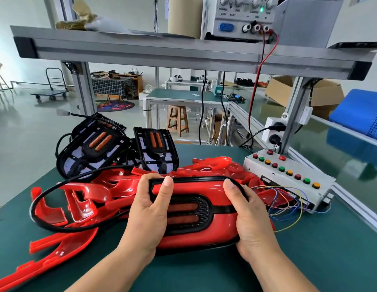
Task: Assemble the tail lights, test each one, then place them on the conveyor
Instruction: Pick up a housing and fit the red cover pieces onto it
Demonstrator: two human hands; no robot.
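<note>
The green worktop (310,260) fills the lower half of my view, and a grey aluminium shelf (141,51) crosses above it at 12 o'clock. A pile of red lens covers (78,199) spreads from the centre toward 9 o'clock.

The tail light (215,232) is in the middle, just above the worktop, against the near side of this pile. Its long axis runs from 9 to 3 o'clock. The red lens faces up to me, and the rounded end of its black honeycomb insert points to 3 o'clock.

Two black housings (92,148) lean at 11 o'clock. On the shelf at 1 o'clock stands a power supply (238,20). I can read "COARSE", "FINE", "ON" and "OFF" on it, and a green lamp is lit. A white button box (288,175) with red, green and yellow buttons lies at 2 o'clock.

The left grip (149,213) is clamped on the left end of the tail light, thumb on the lens. The right grip (253,220) is clamped on the right end. Thin coloured wires (288,207) hang beside the box.
</note>
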